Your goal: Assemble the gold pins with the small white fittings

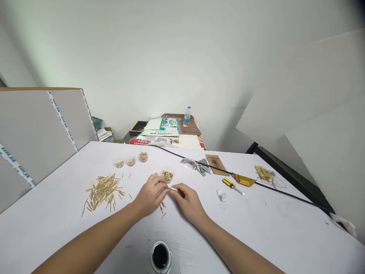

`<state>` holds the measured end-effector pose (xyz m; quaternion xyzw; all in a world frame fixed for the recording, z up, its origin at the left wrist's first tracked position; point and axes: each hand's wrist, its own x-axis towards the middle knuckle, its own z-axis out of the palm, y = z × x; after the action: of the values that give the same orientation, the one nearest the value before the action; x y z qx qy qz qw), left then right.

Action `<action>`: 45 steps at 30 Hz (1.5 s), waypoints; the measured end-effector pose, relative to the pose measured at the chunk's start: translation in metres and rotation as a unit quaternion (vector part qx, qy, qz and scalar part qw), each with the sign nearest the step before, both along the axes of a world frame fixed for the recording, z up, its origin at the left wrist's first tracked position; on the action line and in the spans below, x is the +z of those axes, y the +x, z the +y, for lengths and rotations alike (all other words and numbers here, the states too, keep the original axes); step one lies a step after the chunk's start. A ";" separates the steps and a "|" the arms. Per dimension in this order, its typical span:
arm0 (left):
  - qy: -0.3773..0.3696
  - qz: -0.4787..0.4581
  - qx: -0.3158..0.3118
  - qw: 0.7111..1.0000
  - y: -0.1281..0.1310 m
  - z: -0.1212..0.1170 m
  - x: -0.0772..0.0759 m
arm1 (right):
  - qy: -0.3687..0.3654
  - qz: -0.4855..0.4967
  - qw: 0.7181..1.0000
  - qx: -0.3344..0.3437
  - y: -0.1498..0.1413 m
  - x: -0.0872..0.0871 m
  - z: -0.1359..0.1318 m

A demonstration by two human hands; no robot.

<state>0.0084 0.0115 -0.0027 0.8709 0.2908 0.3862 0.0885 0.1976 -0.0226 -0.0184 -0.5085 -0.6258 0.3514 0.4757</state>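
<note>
My left hand (152, 195) and my right hand (188, 202) meet over the middle of the white table (196, 251). Between the fingertips of my right hand is a slim silver piece (173, 189), too small to name exactly. The left fingers are pinched together at its left end; what they hold is mostly hidden. Just behind the hands stands a small clear cup of brass pieces (167, 175). A few thin brass pins (162, 207) lie between and below the hands. Left of my left hand spreads a large pile of similar brass pins (104, 191).
Three small cups (131, 162) of brass parts stand back left. A jar of dark liquid (160, 256) sits at the front. On the right are a yellow-black screwdriver (233, 186), crumpled paper (221, 195), brown card (217, 165) and a black cable (273, 186) crossing the table.
</note>
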 end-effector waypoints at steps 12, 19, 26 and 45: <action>-0.052 -0.014 -0.020 0.998 -0.001 0.002 -0.002 | -0.014 0.006 1.000 0.001 0.000 -0.003 0.001; -0.073 -0.033 -0.037 0.996 -0.001 0.001 -0.002 | -0.015 -0.008 1.000 0.009 -0.001 -0.001 0.000; -0.058 -0.052 -0.034 0.996 0.000 0.002 -0.003 | -0.002 -0.025 1.000 0.012 -0.002 -0.002 -0.002; -0.124 0.124 0.164 0.971 -0.027 0.032 0.017 | 0.006 -0.072 0.997 -0.008 -0.005 0.002 -0.004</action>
<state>-0.0183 0.0434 0.0139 0.8348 0.4835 0.2457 0.0944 0.1927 -0.0263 -0.0159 -0.5350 -0.6565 0.3061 0.4349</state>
